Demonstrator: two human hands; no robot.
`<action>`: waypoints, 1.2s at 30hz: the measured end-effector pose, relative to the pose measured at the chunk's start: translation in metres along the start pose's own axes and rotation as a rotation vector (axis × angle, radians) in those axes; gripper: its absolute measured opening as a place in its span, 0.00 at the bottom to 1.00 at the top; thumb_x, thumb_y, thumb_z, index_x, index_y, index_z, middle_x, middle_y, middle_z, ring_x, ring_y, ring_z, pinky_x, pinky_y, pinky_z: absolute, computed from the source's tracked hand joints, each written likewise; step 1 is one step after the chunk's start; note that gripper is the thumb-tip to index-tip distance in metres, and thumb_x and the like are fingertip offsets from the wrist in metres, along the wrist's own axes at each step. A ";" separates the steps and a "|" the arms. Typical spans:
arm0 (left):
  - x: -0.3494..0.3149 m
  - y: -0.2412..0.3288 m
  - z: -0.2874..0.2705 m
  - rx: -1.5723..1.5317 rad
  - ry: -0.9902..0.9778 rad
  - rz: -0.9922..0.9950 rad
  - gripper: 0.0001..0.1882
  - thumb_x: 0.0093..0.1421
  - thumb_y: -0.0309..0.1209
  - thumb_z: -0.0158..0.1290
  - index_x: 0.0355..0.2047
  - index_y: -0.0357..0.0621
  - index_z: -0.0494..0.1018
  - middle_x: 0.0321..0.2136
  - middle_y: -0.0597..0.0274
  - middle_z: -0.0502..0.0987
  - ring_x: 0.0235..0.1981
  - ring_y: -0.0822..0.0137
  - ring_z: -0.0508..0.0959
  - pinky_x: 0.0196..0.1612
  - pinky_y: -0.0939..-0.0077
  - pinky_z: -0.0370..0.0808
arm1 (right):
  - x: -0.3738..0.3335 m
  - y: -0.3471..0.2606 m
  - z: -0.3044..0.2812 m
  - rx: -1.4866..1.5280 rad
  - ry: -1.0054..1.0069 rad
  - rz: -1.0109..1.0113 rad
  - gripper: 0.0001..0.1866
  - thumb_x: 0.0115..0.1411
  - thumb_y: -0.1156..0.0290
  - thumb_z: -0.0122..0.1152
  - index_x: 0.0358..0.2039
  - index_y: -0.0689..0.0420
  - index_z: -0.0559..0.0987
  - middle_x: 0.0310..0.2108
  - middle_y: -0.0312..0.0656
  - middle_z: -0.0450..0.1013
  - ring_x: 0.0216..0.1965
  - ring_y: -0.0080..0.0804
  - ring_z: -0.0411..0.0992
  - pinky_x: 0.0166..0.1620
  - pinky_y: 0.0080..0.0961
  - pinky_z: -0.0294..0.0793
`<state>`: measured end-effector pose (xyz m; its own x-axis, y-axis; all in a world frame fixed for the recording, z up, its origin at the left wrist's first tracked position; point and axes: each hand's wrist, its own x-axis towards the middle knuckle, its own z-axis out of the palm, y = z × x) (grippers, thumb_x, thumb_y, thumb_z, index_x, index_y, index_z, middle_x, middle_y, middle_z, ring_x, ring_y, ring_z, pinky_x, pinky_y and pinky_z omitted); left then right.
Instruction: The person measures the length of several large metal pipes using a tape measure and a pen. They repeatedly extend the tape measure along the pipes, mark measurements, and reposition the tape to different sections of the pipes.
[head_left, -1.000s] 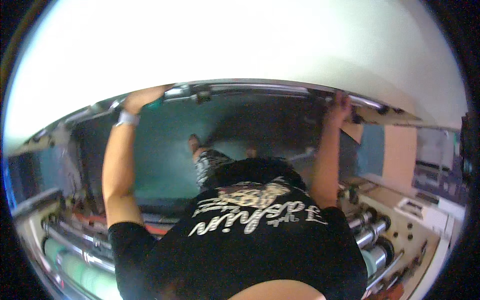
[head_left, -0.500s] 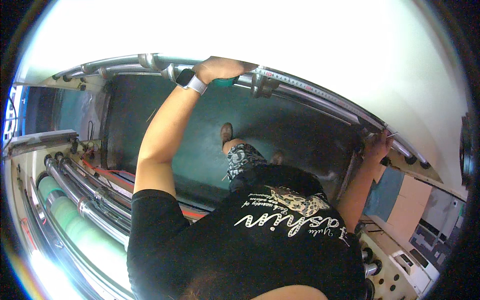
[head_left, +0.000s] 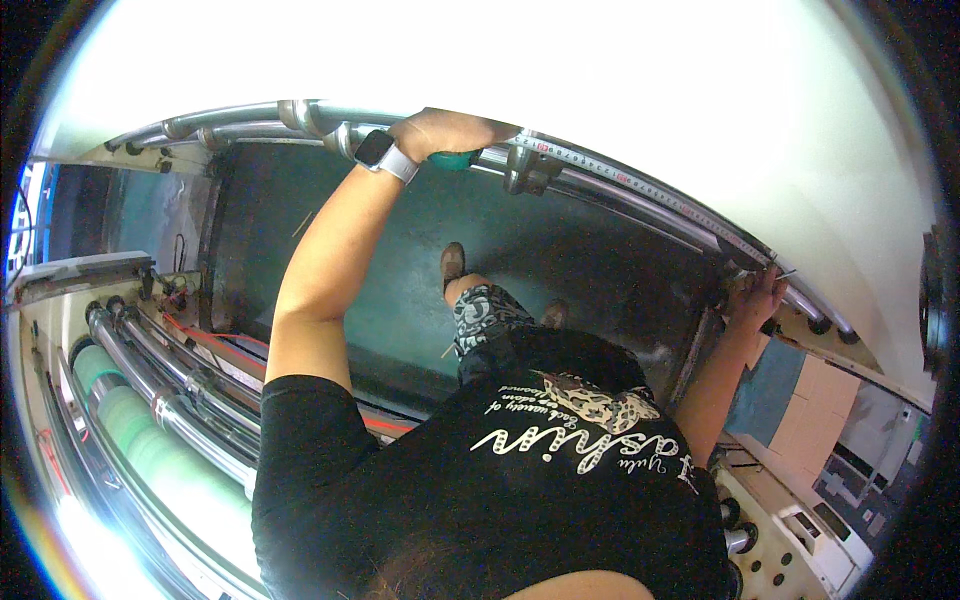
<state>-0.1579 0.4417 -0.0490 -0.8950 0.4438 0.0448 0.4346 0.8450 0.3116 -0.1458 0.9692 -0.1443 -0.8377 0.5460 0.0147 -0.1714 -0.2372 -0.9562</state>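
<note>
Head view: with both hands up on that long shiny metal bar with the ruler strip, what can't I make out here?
- Left hand: its fingers cover most of a teal object on the long shiny metal bar; its kind is unclear.
- Right hand: small near the rim; grip unclear.
- Ruler strip: marks too small.
- Pale green rollers: washed out by glare, cut off by the edge.

Black short-sleeved T-shirt with pale print, wristwatch, seemingly patterned shorts

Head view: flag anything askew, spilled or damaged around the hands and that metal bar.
Nothing stands out. The left hand grips the metal bar over something teal; the right hand holds its far end. No spill or visible damage.
</note>
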 end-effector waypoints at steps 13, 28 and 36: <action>0.002 0.001 0.003 -0.090 0.007 0.007 0.16 0.55 0.38 0.43 0.38 0.41 0.70 0.33 0.52 0.74 0.33 0.56 0.73 0.39 0.66 0.68 | 0.041 0.030 -0.057 -0.754 -0.168 -0.626 0.06 0.57 0.69 0.50 0.31 0.56 0.70 0.31 0.38 0.70 0.25 0.25 0.65 0.25 0.18 0.64; -0.006 0.019 -0.007 0.070 0.009 -0.125 0.17 0.53 0.37 0.49 0.41 0.42 0.70 0.37 0.52 0.73 0.39 0.56 0.72 0.44 0.66 0.66 | -0.033 0.012 0.012 0.010 0.283 0.317 0.11 0.53 0.58 0.56 0.30 0.49 0.67 0.21 0.31 0.65 0.18 0.22 0.60 0.16 0.17 0.55; -0.002 0.015 -0.008 0.023 -0.088 -0.161 0.17 0.54 0.38 0.50 0.41 0.42 0.70 0.36 0.54 0.73 0.37 0.57 0.72 0.42 0.68 0.68 | -0.027 0.035 0.007 0.254 0.075 0.417 0.16 0.53 0.52 0.54 0.31 0.51 0.69 0.19 0.34 0.67 0.17 0.23 0.62 0.16 0.19 0.60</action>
<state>-0.1510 0.4508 -0.0367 -0.9414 0.3259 -0.0869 0.2898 0.9133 0.2860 -0.1332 0.9406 -0.1757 -0.8240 0.4164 -0.3843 0.0419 -0.6315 -0.7742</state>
